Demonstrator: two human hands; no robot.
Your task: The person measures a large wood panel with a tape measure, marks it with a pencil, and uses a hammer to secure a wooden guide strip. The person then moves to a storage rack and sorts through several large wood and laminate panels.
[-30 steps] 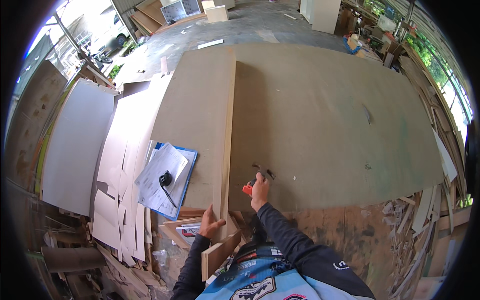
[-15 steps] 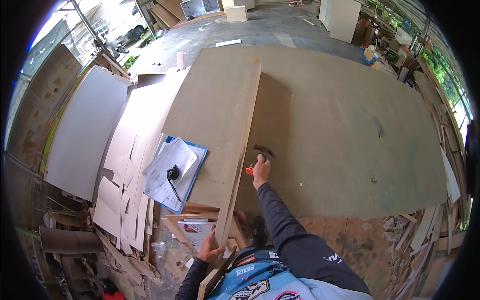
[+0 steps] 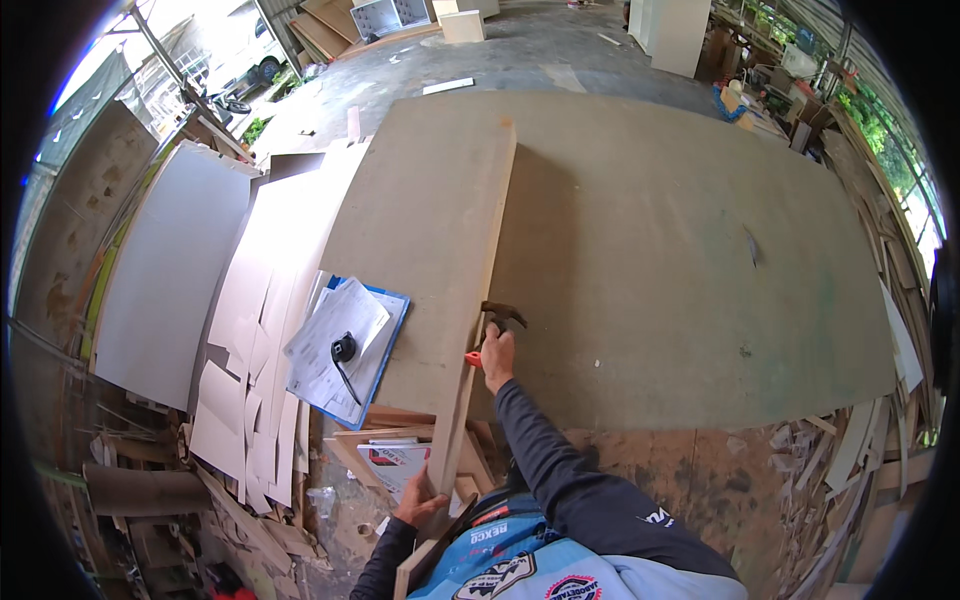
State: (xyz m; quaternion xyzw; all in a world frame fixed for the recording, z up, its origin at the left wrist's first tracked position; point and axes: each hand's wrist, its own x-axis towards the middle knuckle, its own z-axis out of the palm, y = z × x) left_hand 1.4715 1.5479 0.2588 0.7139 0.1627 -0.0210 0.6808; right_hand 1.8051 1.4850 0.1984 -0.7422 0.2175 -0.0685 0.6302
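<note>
A long wooden piece (image 3: 456,415) stands on edge across the large brown tabletop (image 3: 660,250), its near end jutting past the front edge. My left hand (image 3: 421,502) is closed around that near end. In my right hand (image 3: 497,358) is a claw hammer (image 3: 506,314), its dark head above the fist and a red-orange part of the handle showing below. The hammer is right beside the wooden piece; I cannot tell whether they touch.
Left of the wooden piece, a blue clipboard (image 3: 391,340) carries papers and a black tape measure (image 3: 343,347). Below the table edge are wooden frames (image 3: 400,416). Pale sheets (image 3: 285,230) lie at left, and scrap boards (image 3: 850,460) are piled at right.
My right hand and the hammer have moved left, up against the side of the wooden piece. My left hand keeps its hold, and the view has shifted slightly.
</note>
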